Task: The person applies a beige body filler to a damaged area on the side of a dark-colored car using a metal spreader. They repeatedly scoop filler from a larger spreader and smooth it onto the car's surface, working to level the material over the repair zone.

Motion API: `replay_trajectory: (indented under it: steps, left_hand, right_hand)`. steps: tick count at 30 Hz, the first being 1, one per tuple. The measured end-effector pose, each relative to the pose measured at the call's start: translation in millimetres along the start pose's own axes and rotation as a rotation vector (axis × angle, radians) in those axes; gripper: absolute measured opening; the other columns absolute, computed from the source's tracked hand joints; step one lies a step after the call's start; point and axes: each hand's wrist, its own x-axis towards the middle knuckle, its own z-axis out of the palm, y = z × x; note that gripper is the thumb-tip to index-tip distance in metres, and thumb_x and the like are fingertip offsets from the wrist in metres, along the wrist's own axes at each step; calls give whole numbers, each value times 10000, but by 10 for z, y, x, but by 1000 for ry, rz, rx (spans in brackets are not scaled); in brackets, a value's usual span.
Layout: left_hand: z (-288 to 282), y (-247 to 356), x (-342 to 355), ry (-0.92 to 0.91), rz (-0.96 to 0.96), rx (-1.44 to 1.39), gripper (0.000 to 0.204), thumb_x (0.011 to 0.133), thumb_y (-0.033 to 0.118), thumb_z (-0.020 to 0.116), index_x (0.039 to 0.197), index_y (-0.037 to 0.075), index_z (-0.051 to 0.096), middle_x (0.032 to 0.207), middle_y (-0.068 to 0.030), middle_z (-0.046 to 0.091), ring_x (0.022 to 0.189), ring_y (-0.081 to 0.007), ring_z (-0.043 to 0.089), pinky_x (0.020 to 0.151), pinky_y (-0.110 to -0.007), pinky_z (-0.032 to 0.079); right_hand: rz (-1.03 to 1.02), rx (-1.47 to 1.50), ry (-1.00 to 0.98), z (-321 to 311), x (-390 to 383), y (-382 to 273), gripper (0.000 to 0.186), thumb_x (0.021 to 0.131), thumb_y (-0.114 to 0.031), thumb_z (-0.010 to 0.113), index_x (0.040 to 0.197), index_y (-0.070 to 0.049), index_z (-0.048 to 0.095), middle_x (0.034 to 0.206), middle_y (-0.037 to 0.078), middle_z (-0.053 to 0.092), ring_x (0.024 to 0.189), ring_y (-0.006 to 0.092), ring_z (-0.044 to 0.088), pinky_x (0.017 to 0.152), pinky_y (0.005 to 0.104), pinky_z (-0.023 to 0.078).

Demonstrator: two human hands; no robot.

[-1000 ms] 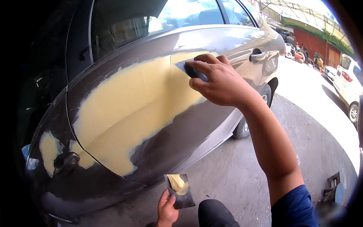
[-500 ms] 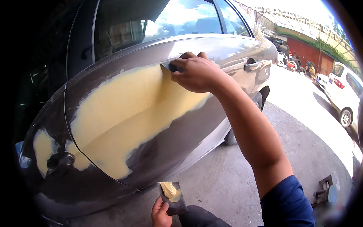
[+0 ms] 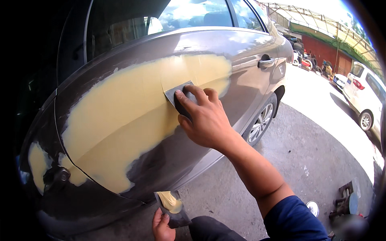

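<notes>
A broad coat of pale yellow filler (image 3: pixel 120 108) covers much of the brown-grey car door (image 3: pixel 161 150). My right hand (image 3: pixel 207 118) grips a dark, flat spreader (image 3: pixel 185 99), its edge pressed against the filler around the middle of the door. Down at the bottom, my left hand (image 3: pixel 163 225) holds a dark rectangular plate (image 3: pixel 179 219) by its lower left side, thumb on top. A lump of yellow filler paste (image 3: pixel 169 201) sits on that plate. Part of the right fingers' grip is hidden behind the spreader.
The rear door handle (image 3: pixel 265 61) and rear wheel (image 3: pixel 260 122) lie to the right. A smaller filler patch (image 3: pixel 39 164) marks the neighbouring panel, beside a dark handle recess. A small stand (image 3: pixel 345 203) is on the concrete floor at lower right; a white car (image 3: pixel 365 92) is parked beyond.
My right hand has drawn the spreader downward from near the window line to mid-door, uncovering filler at the upper right. The view has shifted slightly; my left hand still holds the plate.
</notes>
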Motion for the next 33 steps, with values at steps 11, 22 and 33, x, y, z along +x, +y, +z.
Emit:
replay_trajectory:
  steps: [11,22,33]
  left_hand:
    - [473,403,259,-60,170,-120,506,966,26,443,1471,2,412,1445,-142,511,1323,-264,499,1140,-431,373]
    - [838,653,280,-1,380,-96,510,999,95,461,1498,36,375,1457,-123,489,1328,-260,478,1125,-444,373]
    - [439,659,33,83,271,-108,564,941,43,407,1502,6,365,1470,-148,480,1339,-281,482,1118,-444,397]
  right_hand:
    - [-76,336,61,63,-660,-11,603,826,-193,711,1401,-123,545,1429,137,463,1204,404,443,982,490,443]
    - [-326,858,-249,141,-1302,-59,532,846,-185,737,1352,-85,607,1433,161,483,1245,394,453,1045,476,406]
    - [36,-57,-30,-296,822,36,588,904,-323,485,1449,-102,486,1493,154,436,1270,438,424,1061,503,421]
